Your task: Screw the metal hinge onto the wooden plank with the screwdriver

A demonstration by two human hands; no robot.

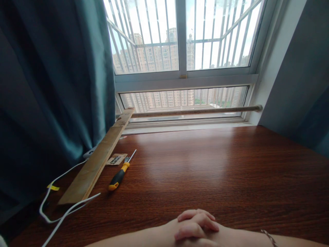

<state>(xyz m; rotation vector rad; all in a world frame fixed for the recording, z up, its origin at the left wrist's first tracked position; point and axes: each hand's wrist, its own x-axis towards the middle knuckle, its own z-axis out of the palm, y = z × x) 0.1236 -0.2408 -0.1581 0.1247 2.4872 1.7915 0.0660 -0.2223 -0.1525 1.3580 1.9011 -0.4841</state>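
My left hand and my right hand are clasped together at the bottom edge, fingers crossed over one another, with no tool in them. Both forearms rest along the near edge of the view; a thin bracelet circles the right wrist. Farther off to the left lies a black and yellow screwdriver, its shaft pointing away to the window. Several small screws lie beside its shaft. Just behind them is a small printed card. Neither hand touches these things.
A long wooden board lies at the left of the dark wood table. A white cable loops round its near end. Blue curtains hang at left. Behind the table, a rail crosses the barred window.
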